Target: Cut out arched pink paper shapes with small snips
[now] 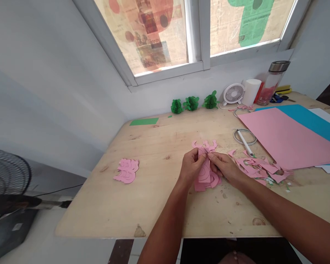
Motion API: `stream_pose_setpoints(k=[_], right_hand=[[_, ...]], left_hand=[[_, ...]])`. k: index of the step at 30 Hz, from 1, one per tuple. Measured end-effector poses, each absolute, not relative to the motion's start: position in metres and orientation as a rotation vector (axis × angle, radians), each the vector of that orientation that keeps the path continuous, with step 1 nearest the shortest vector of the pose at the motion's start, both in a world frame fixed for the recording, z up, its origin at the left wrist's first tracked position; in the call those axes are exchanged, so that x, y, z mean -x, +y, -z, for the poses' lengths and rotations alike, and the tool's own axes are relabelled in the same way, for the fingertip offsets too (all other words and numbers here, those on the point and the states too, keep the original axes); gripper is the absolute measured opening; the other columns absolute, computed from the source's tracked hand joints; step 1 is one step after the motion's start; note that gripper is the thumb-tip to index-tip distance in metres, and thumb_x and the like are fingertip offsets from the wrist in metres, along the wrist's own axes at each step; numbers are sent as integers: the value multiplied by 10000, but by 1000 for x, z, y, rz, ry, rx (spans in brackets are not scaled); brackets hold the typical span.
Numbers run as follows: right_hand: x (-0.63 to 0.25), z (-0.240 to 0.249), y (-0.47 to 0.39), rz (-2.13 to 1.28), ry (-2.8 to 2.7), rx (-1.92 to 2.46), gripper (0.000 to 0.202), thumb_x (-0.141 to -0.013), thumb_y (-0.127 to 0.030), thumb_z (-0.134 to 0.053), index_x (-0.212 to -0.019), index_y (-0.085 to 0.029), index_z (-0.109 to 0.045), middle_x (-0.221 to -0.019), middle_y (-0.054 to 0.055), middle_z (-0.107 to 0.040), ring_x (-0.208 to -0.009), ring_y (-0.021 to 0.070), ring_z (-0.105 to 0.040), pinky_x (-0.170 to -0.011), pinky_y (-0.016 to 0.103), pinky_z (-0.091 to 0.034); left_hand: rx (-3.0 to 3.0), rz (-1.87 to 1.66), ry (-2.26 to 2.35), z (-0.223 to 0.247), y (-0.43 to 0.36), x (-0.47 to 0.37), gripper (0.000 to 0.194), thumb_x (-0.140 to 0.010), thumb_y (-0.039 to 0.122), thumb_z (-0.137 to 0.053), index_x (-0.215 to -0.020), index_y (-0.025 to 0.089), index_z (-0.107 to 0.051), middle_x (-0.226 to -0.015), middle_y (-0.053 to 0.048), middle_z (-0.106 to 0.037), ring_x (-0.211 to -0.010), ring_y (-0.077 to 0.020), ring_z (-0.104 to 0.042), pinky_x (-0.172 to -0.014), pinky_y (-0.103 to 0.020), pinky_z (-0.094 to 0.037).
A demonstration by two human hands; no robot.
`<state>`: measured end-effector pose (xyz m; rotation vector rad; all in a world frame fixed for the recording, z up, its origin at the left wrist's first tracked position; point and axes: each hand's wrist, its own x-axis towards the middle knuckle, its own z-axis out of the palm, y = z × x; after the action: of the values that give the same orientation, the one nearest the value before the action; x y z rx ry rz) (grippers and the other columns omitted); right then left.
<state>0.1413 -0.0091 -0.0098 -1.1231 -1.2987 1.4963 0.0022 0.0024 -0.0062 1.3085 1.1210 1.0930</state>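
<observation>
My left hand (191, 167) pinches a strip of pink paper (204, 174) marked with curved pencil lines, holding it upright above the table. Close against it, my right hand (222, 165) is closed at the strip's upper edge. A thin dark tip (206, 150) shows between the two thumbs; what it belongs to is hidden by my right fingers. More pink paper pieces (216, 180) lie beneath the strip. Just beyond my hands are curved pink cut-outs (209, 143). Off to the left sits a stack of pink scalloped cut-outs (127, 170).
Pink scraps (260, 168) lie right of my hands, near a white pen (244, 143) across a grey ring (238, 140). Large pink sheets (294, 139) cover the right side. Along the wall stand green paper trees (191, 103), a small fan (233, 94) and a glass bottle (272, 82).
</observation>
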Motion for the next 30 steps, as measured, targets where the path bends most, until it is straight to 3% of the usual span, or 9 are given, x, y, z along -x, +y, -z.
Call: stream_pose_setpoints(k=[21, 30], right_hand=[[-143, 10, -9, -1584, -1158, 1060, 453, -803, -563, -525, -549, -205, -409, -403, -76, -351, -347, 70, -268, -356, 216, -190], [-142, 1, -13, -1597, -1193, 1108, 451, -814, -550, -514, -548, -195, -435, -412, -65, -392, -340, 65, -287, -354, 215, -194]], left_hand=[[-1174, -1093, 1096, -7, 1, 1, 322, -658, 435, -677, -647, 139, -553, -607, 18, -495, -560, -87, -425, -529, -208, -332], [-1046, -1158, 1103, -9, 1, 0, 262, -645, 365, -690, -645, 141, -554, -602, 18, -531, -553, -90, -463, -547, -217, -356]])
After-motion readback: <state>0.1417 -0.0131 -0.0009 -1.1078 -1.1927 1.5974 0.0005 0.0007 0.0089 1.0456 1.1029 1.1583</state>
